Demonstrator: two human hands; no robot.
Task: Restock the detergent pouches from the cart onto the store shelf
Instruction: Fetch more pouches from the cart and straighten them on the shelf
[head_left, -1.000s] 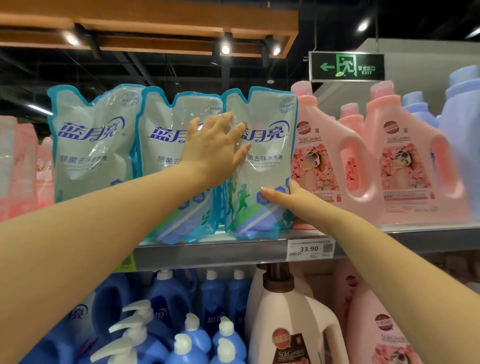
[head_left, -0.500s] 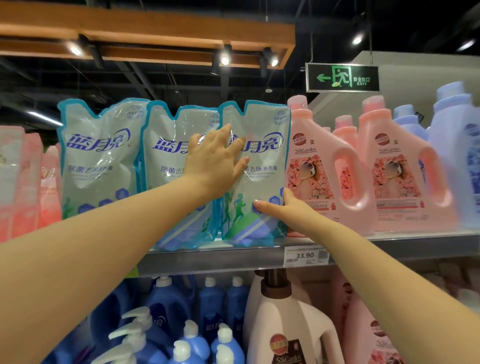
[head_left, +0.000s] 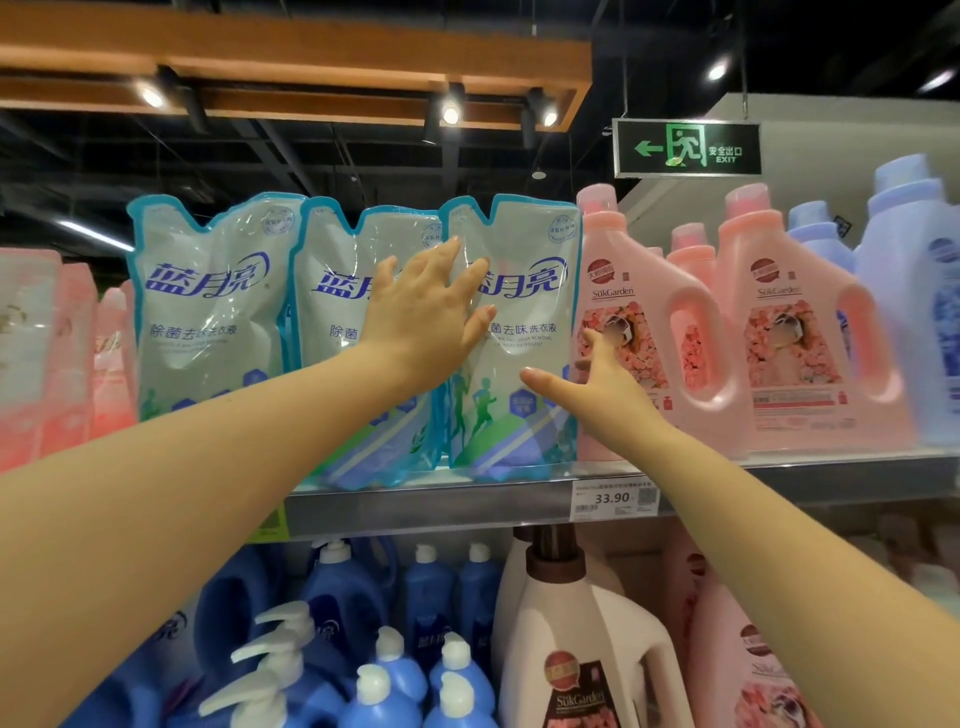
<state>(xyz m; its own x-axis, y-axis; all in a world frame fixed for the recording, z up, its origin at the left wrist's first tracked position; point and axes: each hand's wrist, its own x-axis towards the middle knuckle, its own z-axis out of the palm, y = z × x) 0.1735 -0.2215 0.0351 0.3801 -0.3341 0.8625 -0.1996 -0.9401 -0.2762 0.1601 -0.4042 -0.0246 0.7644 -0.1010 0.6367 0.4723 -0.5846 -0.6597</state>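
— Store shelf (head_left: 441, 501), pouches where?
— Three detergent pouches (head_left: 514, 332) stand upright on it, beside pink bottles (head_left: 644, 332).
— Hands?
— Left hand (head_left: 421, 322) lies flat, fingers spread, across the middle and right pouches; right hand (head_left: 597, 384) — grip wide — touches the right pouch's edge.

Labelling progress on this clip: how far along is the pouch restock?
Done: three teal-edged translucent detergent pouches stand upright on the grey metal shelf. In hand: left hand lies flat across the middle and right pouches; right hand, fingers spread, reaches in beside the rightmost pouch. Left: unknown, the cart is out of view.
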